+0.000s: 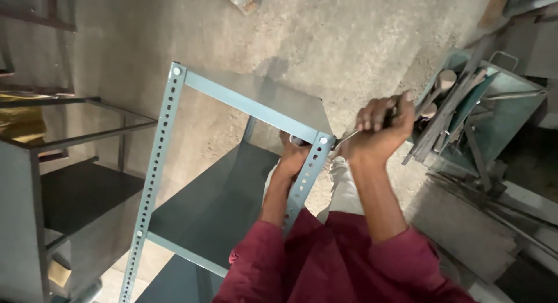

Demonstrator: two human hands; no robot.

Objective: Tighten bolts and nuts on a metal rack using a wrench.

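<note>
- The grey-blue slotted-angle shelving rack (pixel 232 192) stands on the concrete floor (pixel 349 41), with shelves already set between its perforated uprights and a bolt seated at each visible top corner.
- An open toolbox (pixel 494 105), crammed with tools, sits just to the right.
- The right hand (pixel 381 131) is closed tight around a spanner (pixel 349 137) reaching to the near top corner (pixel 321 141).
- The left hand (pixel 293 154) is curled behind that corner; what it grips is hidden.
- Judging by this, assembly looks far along, the corner bolt still being tightened.
</note>
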